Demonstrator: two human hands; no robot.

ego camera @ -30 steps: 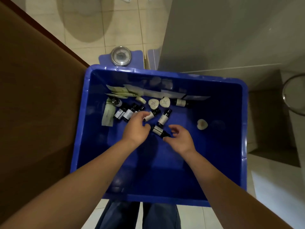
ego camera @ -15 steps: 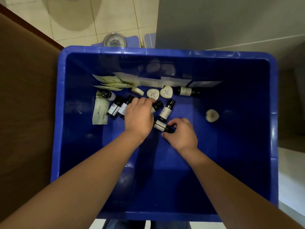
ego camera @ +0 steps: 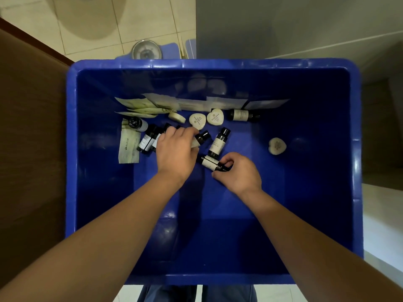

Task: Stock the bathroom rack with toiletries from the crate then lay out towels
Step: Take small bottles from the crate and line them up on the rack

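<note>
Right hand (ego camera: 237, 173) pinches small bottle (ego camera: 209, 163), left hand (ego camera: 176, 149) curls round second bottle (ego camera: 201, 137); probably light, rigid, slick, so grip mid-body.

Bottles (ego camera: 217, 143) in crate (ego camera: 218, 64), sachets (ego camera: 161, 104) behind, soap (ego camera: 277, 145) right
</note>
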